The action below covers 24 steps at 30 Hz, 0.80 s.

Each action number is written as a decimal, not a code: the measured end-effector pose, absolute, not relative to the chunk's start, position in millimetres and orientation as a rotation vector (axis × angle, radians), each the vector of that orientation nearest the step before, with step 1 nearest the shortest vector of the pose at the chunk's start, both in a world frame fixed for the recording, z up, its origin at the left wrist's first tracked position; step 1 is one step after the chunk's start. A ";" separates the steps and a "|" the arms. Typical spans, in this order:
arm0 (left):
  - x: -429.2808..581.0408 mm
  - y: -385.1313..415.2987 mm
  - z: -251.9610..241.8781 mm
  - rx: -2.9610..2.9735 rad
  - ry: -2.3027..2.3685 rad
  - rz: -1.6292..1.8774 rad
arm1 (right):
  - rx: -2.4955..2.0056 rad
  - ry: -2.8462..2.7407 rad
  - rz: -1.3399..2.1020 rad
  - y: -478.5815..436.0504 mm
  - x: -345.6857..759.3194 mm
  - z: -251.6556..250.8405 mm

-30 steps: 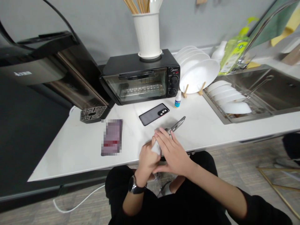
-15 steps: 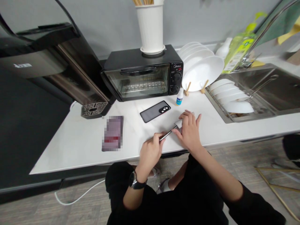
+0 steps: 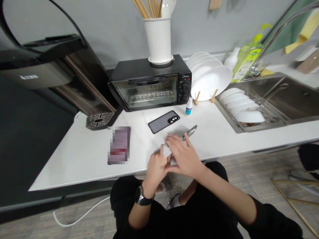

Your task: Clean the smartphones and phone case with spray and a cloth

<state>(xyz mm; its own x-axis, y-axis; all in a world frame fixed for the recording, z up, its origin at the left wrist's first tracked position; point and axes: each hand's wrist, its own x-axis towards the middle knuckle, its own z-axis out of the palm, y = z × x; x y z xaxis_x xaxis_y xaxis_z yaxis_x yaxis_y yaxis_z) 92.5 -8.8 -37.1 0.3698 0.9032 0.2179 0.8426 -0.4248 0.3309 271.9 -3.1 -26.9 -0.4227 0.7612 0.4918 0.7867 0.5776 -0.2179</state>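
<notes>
My left hand (image 3: 156,167) grips the near end of a thin phone (image 3: 189,131) held edge-on just above the white counter (image 3: 82,156). My right hand (image 3: 182,155) presses a small white cloth (image 3: 166,151) onto the phone's face close to the left hand; most of the phone is hidden under my fingers. A black phone case (image 3: 163,121) lies flat just beyond, camera cut-outs facing up. A small white dropper bottle (image 3: 188,107) with a blue label stands behind it, by the oven.
A second phone (image 3: 119,145) lies to the left. Behind stand a black toaster oven (image 3: 149,83) with a white utensil holder (image 3: 158,39), a black coffee machine (image 3: 50,76), racked white plates (image 3: 209,78) and a sink (image 3: 281,96) with bowls.
My right hand with the cloth slid from the phone's far end back toward my left hand. The view shifted slightly.
</notes>
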 end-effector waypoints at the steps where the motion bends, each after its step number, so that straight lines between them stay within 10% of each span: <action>1: 92.2 -9.0 -37.3 2.465 1.577 0.552 | -1.327 -2.172 -0.082 -2.0 274.6 -27.0; 24: 92.9 -10.2 -37.0 2.475 1.561 0.510 | -1.386 -2.179 -0.140 -6.2 289.8 -29.1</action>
<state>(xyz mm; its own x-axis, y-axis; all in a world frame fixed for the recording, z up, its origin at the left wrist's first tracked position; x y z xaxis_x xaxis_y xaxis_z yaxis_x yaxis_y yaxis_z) 92.9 -10.2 -37.0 0.3933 0.8986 0.1944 0.8402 -0.4372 0.3209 289.8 -6.2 -29.1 -0.3187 0.8065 0.4980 0.8637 0.4635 -0.1979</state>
